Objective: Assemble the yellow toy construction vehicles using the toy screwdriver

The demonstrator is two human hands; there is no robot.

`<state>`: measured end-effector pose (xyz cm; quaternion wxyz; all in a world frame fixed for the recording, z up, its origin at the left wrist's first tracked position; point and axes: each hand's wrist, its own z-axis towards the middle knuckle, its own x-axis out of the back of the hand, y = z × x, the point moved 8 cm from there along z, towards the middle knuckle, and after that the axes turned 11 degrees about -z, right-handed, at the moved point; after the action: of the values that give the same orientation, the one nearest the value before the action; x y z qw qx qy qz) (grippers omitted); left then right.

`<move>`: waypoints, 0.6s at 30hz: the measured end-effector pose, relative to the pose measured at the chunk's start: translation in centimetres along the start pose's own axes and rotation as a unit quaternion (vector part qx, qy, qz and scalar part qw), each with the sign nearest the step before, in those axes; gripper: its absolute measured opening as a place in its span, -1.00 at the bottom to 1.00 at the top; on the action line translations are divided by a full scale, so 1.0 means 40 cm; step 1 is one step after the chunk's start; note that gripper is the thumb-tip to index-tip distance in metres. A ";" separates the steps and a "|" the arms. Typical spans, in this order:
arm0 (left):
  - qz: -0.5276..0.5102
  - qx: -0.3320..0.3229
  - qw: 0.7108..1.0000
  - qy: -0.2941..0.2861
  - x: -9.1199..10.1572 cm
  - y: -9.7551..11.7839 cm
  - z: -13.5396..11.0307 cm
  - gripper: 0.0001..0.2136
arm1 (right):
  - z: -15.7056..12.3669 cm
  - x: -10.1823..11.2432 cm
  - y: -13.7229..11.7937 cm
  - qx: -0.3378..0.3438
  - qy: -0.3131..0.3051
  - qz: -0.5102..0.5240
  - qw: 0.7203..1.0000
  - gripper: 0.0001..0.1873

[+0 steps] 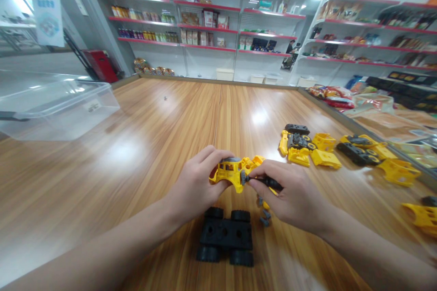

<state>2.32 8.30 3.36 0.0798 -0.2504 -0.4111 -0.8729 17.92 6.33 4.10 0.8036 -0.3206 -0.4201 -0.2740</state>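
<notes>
Yellow toy truck shell (232, 172) sits in the left hand (196, 186), fingers closed over its top, while the right hand (290, 193) pinches a black-handled plastic screwdriver (269, 183), its grey end at the shell's side. Below the grip lies a black wheeled chassis (225, 235), with grey screws (264, 218) just right of it. Loose yellow parts (324, 154) lie beyond the right hand; the wooden tabletop (136, 145) runs left toward a clear plastic bin (58, 113).

My left hand (194, 186) gripping yellow plastic truck body (227, 173); my right hand (290, 195) holding black-handled screwdriver (268, 183) against it; black wheeled chassis (225, 235) just below.
</notes>
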 end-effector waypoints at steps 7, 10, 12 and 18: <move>0.003 -0.014 1.000 0.009 0.003 0.012 0.001 -0.73 | 0.004 -0.002 -0.005 0.026 -0.004 0.000 1.000 -0.93; 0.003 -0.022 1.000 0.006 0.002 0.015 0.002 -0.73 | 0.006 -0.006 -0.007 0.028 -0.018 -0.009 0.999 -0.87; 0.001 -0.026 1.000 0.001 0.001 0.016 0.001 -0.72 | 0.005 -0.007 -0.007 0.025 -0.023 -0.011 0.999 -0.90; -0.002 -0.033 0.999 -0.004 -0.001 0.017 -0.004 -0.73 | 0.002 -0.002 -0.005 0.022 -0.016 -0.009 1.000 -0.96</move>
<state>2.52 7.75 3.73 0.0685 -0.2559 -0.3832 -0.8848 17.69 6.28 4.12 0.8010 -0.3034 -0.4417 -0.2668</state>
